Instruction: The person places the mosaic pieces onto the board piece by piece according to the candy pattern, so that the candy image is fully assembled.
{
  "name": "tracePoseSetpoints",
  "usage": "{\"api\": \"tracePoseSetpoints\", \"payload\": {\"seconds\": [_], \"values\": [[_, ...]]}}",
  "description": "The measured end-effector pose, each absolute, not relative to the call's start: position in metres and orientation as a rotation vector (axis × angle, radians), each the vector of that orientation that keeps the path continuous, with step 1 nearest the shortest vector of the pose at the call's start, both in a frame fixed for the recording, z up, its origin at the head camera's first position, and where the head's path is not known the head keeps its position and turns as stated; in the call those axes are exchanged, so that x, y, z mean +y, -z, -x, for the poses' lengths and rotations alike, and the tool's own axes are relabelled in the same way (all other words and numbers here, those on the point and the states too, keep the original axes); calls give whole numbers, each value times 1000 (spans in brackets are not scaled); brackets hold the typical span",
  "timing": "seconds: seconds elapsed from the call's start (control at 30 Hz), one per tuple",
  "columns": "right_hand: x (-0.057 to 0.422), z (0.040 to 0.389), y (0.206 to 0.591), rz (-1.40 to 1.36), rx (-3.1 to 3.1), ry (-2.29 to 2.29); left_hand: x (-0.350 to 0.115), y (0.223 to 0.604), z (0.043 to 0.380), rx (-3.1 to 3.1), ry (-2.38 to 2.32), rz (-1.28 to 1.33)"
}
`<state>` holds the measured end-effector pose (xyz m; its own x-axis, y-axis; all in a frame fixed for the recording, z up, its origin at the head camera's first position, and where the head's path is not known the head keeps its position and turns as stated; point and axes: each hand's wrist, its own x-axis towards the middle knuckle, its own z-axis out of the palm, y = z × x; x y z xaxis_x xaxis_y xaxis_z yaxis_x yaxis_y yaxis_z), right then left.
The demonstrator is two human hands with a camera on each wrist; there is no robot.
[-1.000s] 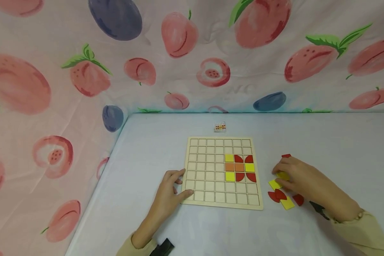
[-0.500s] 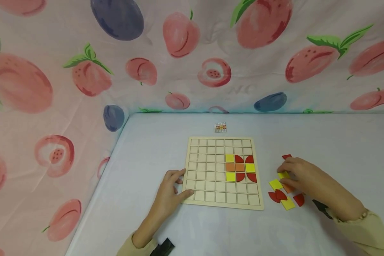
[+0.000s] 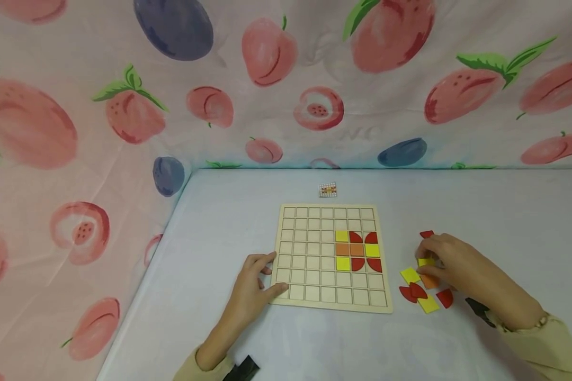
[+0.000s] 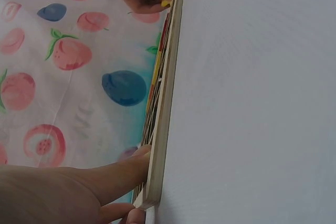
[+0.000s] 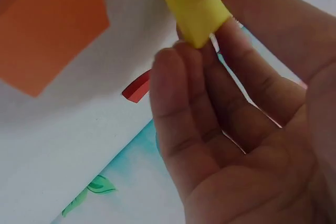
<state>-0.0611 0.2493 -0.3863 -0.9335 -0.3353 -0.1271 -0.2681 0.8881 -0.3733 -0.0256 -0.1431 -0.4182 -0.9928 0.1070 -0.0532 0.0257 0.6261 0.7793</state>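
Observation:
In the head view, my left hand [image 3: 251, 286] rests at the near left corner of a wooden grid board [image 3: 310, 291], its thumb on top and its fingers by the left edge. The left wrist view shows that thumb [image 4: 123, 177] on the board. My right hand [image 3: 450, 264] is over the loose tiles right of the board. It pinches a yellow square tile [image 5: 197, 11] between thumb and fingertips. Just below lies an orange tile [image 3: 430, 281]. On the board, red quarter-circle tiles [image 3: 374, 265] sit with yellow squares [image 3: 343, 263] and orange squares [image 3: 343, 249].
Loose by the right hand lie a yellow tile [image 3: 410, 275], overlapping red pieces [image 3: 417, 290], another yellow tile [image 3: 429, 304], a red quarter-circle [image 3: 445, 298] and a farther red piece [image 3: 427, 234]. A small pattern card [image 3: 328, 189] lies behind the board. Fruit-print cloth [image 3: 314, 63] stands behind the table.
My right hand has shifted slightly right, bringing the yellow tile along and uncovering the orange tile under it. The left hand and the board have stayed put.

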Motion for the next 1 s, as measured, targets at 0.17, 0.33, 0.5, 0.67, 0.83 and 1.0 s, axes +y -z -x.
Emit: {"api": "tracePoseSetpoints", "payload": {"seconds": [0.17,0.33,0.5,0.67,0.83,1.0], "values": [[249,60,383,414,2828,556,-143,419,26,2747,-1317,-109],[246,60,380,392,2801,548,-143,419,26,2754,-1318,-109],[245,59,381,386,2782,571,-144,419,26,2753,-1317,-113],[243,59,381,408,2801,594,-143,419,27,2755,-1311,-121],[237,59,379,429,2829,595,-143,418,27,2755,-1308,-120],[227,61,374,439,2840,603,-143,418,26,2757,-1307,-113]]}}
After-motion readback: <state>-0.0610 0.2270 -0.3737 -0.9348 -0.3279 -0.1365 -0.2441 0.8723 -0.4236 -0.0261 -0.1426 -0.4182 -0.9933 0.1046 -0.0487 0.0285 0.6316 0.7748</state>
